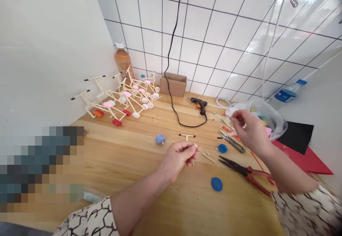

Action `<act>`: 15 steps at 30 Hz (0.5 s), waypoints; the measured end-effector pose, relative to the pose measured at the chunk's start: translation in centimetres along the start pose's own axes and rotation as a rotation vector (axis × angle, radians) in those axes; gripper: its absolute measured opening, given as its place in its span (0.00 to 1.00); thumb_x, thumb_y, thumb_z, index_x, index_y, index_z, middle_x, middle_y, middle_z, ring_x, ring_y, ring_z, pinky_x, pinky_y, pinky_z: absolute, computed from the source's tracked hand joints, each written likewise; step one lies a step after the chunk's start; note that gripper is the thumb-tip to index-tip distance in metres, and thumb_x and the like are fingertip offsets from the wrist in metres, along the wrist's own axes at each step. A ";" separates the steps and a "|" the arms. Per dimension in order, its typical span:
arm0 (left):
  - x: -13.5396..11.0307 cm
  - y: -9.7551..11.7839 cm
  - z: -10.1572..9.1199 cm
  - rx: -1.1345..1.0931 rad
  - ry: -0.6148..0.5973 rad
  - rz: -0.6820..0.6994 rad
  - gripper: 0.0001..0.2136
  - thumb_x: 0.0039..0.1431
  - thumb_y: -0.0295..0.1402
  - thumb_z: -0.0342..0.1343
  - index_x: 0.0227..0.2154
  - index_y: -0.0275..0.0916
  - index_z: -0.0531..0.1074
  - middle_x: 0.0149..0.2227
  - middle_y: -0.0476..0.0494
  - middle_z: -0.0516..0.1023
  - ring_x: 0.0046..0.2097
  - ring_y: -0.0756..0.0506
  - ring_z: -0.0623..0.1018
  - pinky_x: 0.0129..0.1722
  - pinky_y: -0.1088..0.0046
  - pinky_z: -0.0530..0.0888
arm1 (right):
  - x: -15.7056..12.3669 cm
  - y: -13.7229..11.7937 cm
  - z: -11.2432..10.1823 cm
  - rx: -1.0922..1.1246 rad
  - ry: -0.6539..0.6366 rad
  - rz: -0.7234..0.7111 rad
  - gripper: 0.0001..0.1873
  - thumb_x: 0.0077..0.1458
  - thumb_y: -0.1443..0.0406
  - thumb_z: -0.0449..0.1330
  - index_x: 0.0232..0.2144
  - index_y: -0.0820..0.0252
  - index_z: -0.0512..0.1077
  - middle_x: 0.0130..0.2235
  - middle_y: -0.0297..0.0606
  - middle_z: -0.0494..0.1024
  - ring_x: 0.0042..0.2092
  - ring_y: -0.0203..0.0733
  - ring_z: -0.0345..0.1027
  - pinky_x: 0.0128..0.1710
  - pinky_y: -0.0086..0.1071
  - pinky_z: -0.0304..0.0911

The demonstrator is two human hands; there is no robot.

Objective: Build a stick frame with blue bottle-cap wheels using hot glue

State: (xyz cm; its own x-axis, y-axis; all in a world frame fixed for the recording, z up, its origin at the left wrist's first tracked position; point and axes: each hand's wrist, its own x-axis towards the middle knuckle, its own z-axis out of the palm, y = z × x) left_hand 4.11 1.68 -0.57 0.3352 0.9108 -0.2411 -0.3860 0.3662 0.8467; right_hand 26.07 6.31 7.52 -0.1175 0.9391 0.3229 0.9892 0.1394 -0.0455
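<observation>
My left hand [183, 156] is closed in a pinch above the middle of the wooden table, with the pale end of a small wooden stick [196, 146] showing at the fingertips. Just behind it is a T-shaped stick piece [187, 136] with black tips; whether the hand touches it I cannot tell. My right hand [248, 125], raised on the right, pinches something tiny that I cannot make out. Below and around the hands lie short sticks [208, 157], blue wheels [217, 184], a lilac wheel [160, 139], snips [232, 142] and red-handled long-nose pliers [244, 170].
Several stick-built tricycle models [127, 94] stand at the back left beside an orange drink bottle [123, 59]. A cardboard box [173, 84] and a corded glue gun [199, 104] are near the tiled wall. On the right are a plastic bag [279, 120], a water bottle [290, 92] and red sheets [310, 159].
</observation>
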 end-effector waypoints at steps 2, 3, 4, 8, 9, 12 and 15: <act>-0.1 0.0 0.1 -0.003 -0.006 0.011 0.16 0.43 0.43 0.63 0.25 0.33 0.74 0.21 0.49 0.70 0.22 0.55 0.65 0.22 0.78 0.59 | -3.0 -1.7 -1.6 0.456 0.029 0.069 0.05 0.56 0.62 0.52 0.33 0.56 0.65 0.28 0.36 0.73 0.29 0.39 0.67 0.28 0.30 0.61; -0.1 0.0 0.2 -0.003 -0.007 0.014 0.16 0.43 0.43 0.63 0.25 0.33 0.74 0.21 0.49 0.70 0.23 0.54 0.66 0.22 0.78 0.59 | -4.6 -2.6 -2.1 0.629 -0.017 0.118 0.05 0.55 0.61 0.54 0.34 0.55 0.66 0.28 0.35 0.73 0.29 0.39 0.67 0.27 0.29 0.62; -0.2 0.0 0.3 -0.001 -0.007 0.014 0.16 0.43 0.43 0.63 0.26 0.33 0.75 0.21 0.49 0.70 0.23 0.54 0.66 0.21 0.79 0.58 | -6.0 -3.3 -2.2 0.786 -0.049 0.148 0.07 0.53 0.60 0.56 0.34 0.54 0.66 0.28 0.34 0.73 0.28 0.38 0.66 0.25 0.29 0.62; -0.7 0.0 0.7 0.017 -0.032 0.029 0.14 0.44 0.42 0.63 0.26 0.34 0.76 0.21 0.49 0.70 0.23 0.55 0.67 0.22 0.79 0.59 | -9.7 -5.9 -0.3 1.167 -0.213 0.277 0.10 0.49 0.57 0.61 0.32 0.56 0.70 0.27 0.33 0.72 0.27 0.36 0.65 0.24 0.28 0.62; -0.8 0.1 0.8 0.028 -0.042 0.043 0.14 0.45 0.42 0.62 0.27 0.34 0.76 0.21 0.49 0.70 0.24 0.55 0.67 0.23 0.79 0.60 | -10.0 -6.4 0.5 1.215 -0.240 0.302 0.11 0.49 0.57 0.61 0.31 0.57 0.70 0.25 0.32 0.70 0.26 0.35 0.63 0.23 0.28 0.61; -1.2 0.2 1.0 0.090 -0.059 0.102 0.11 0.50 0.38 0.59 0.26 0.34 0.76 0.21 0.50 0.70 0.24 0.55 0.66 0.24 0.79 0.61 | -9.9 -7.6 2.2 1.303 -0.254 0.335 0.12 0.47 0.56 0.62 0.27 0.59 0.69 0.23 0.31 0.69 0.24 0.33 0.62 0.22 0.27 0.59; -1.5 0.3 1.1 0.166 -0.078 0.136 0.10 0.53 0.36 0.56 0.25 0.34 0.76 0.22 0.49 0.70 0.24 0.54 0.66 0.25 0.79 0.62 | -9.4 -8.3 3.0 1.374 -0.231 0.333 0.11 0.48 0.57 0.62 0.28 0.58 0.69 0.26 0.33 0.72 0.26 0.33 0.63 0.25 0.28 0.60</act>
State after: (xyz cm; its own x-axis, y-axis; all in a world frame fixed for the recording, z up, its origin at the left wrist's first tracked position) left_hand 4.42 0.19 0.61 0.3574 0.9299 -0.0871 -0.2880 0.1985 0.9368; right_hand 18.71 -2.69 2.02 -0.0441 0.9984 -0.0365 0.1205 -0.0310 -0.9922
